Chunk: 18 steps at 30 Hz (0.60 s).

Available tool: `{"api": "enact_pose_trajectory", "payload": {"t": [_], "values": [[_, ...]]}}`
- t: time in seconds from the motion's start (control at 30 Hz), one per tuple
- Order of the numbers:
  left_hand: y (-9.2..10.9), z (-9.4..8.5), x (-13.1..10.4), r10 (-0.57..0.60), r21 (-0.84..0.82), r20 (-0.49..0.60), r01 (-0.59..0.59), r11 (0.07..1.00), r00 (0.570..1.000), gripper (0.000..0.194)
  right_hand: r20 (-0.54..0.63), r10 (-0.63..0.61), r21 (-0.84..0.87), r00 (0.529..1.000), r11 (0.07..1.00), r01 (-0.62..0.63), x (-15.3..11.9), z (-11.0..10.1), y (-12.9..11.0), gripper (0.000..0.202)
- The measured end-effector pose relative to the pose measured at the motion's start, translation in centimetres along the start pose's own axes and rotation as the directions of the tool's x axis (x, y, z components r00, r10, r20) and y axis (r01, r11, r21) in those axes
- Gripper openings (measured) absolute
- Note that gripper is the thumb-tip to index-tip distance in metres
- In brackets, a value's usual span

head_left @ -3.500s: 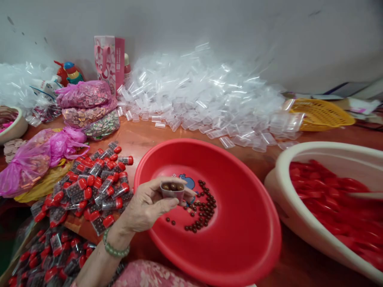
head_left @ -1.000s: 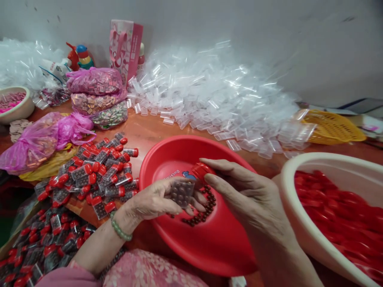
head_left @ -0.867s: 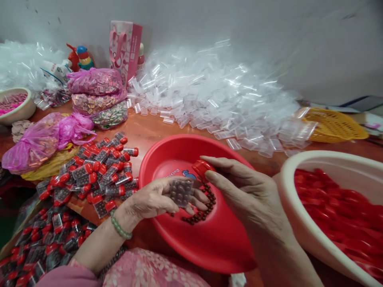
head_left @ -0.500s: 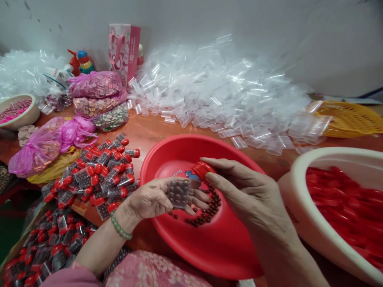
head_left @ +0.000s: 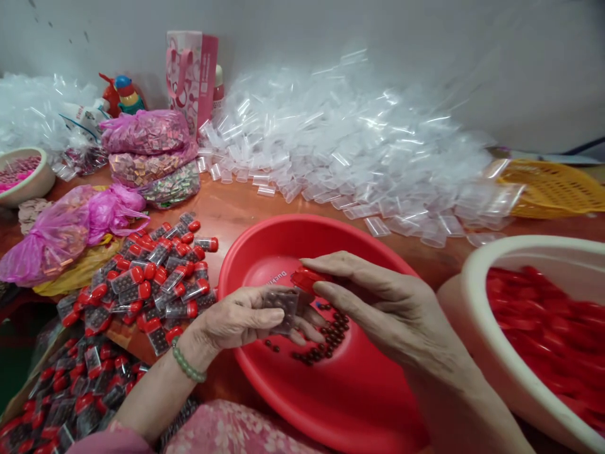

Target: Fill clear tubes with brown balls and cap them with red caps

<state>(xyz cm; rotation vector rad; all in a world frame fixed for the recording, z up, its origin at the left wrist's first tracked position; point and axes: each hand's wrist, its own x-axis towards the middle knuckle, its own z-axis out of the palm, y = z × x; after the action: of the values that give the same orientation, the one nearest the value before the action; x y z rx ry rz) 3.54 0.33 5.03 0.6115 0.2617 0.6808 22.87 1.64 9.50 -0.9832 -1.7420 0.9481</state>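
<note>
My left hand (head_left: 250, 318) holds a small clear container (head_left: 282, 310) filled with brown beads, the thumb pressed over its face and the other fingers beneath. A red plastic cap (head_left: 307, 278) is pinched between the thumb and fingers of my right hand (head_left: 378, 302), close to the container's upper right end; whether the two touch I cannot tell. Below both hands is a red basin (head_left: 373, 391) with loose brown beads (head_left: 333, 334) on its floor. Red-capped filled containers (head_left: 155, 271) lie heaped on the table to the left.
Clear empty containers (head_left: 350, 151) are piled along the wall. At the right stands a white tub (head_left: 472, 284) of red caps (head_left: 543, 334), with a yellow basket (head_left: 558, 186) behind it. Pink bags (head_left: 146, 132) and a paper bag (head_left: 189, 82) sit at the left. More filled containers (head_left: 70, 397) lie lower left.
My right hand has brought the red cap slightly left and down, nearer the container. My left thumb has moved onto the container's face. The view has shifted a little.
</note>
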Motion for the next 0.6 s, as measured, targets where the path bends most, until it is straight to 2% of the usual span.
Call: {"api": "enact_pose_trajectory", "payload": {"t": [0.07,0.17,0.23,0.3,0.37,0.43,0.5,0.6], "values": [[-0.1,-0.2,0.0,-0.010,-0.017,0.015,0.010,1.000,1.000,0.041,-0.036,0.055,0.020,0.998,0.998,-0.055,0.1,-0.1,-0.1,0.017],[-0.3,-0.5,0.1,-0.029,-0.045,0.003,0.029,0.999,1.000,0.041,-0.121,0.236,0.163,0.964,0.963,-0.215,-0.2,-0.1,0.0,0.018],[-0.4,-0.7,0.1,-0.020,-0.048,-0.036,0.019,0.999,0.999,0.040,-0.110,0.331,0.287,0.937,0.913,-0.289,-0.5,-0.1,0.4,0.019],[-0.5,-0.8,0.1,-0.012,-0.042,-0.068,0.009,0.999,0.998,0.040,-0.065,0.370,0.369,0.927,0.872,-0.322,-0.7,-0.2,0.9,0.017],[-0.6,-0.8,0.1,-0.020,-0.038,-0.081,0.017,0.999,0.997,0.041,-0.034,0.345,0.365,0.938,0.878,-0.310,-0.7,-0.4,1.2,0.014],[-0.8,-0.9,0.1,-0.030,-0.040,-0.085,0.027,0.999,0.996,0.042,0.008,0.277,0.270,0.961,0.925,-0.269,-0.5,-0.5,1.1,0.015],[-0.8,-1.0,0.1,-0.027,-0.036,-0.093,0.023,0.999,0.995,0.043,0.099,0.197,0.130,0.975,0.969,-0.209,-0.1,-0.7,0.8,0.015],[-0.8,-1.1,0.2,-0.033,-0.013,-0.088,0.032,0.999,0.996,0.038,0.295,0.107,-0.028,0.949,0.994,-0.104,0.8,-0.8,0.2,0.010]]}}
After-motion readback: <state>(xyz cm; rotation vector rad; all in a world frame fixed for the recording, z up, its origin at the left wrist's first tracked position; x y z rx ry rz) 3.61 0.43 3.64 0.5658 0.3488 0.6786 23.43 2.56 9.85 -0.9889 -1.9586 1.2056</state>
